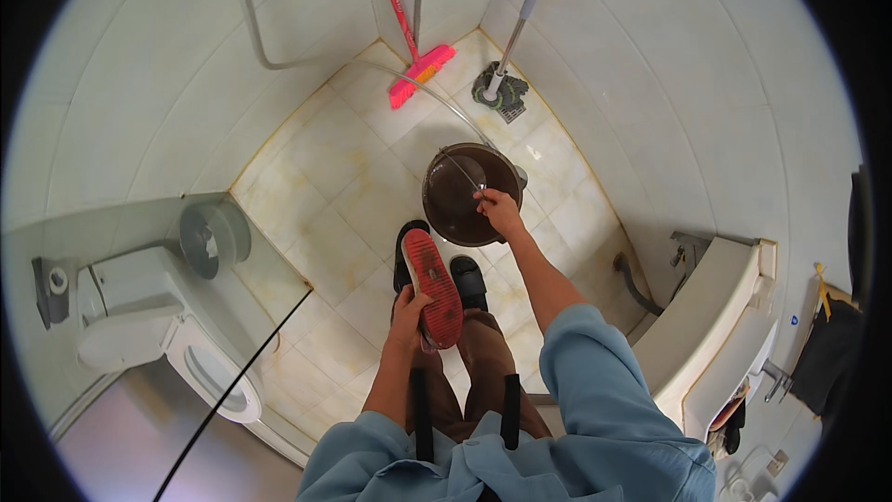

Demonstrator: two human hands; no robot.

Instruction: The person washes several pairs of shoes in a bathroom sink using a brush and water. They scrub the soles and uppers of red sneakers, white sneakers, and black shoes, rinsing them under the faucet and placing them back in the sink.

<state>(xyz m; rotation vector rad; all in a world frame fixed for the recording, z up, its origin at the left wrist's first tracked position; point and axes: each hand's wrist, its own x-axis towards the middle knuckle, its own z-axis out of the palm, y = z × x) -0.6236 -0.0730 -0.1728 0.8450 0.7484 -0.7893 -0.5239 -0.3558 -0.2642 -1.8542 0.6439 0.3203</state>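
Note:
My left hand (408, 314) grips a shoe (433, 286) near one end, its dirty, ridged red sole turned up. Its upper is mostly hidden beneath. Ahead and to the right, my right hand (500, 210) has its fingers closed on the thin wire handle (460, 170) of a dark brown bucket (503, 166). That bucket stands on the tiled floor, with a wet sheen inside; how much water it holds I cannot tell. Black slippers (468, 275) are on my feet just below, the left one partly covered by the shoe.
A pale hose (446, 101) runs from the left wall to the bucket's far rim. Beyond, a pink broom (421, 75) and a mop (496, 89) lean in the corner. A glass panel (279, 244) and toilet (132, 293) are left; a washbasin cabinet (704, 321) is right.

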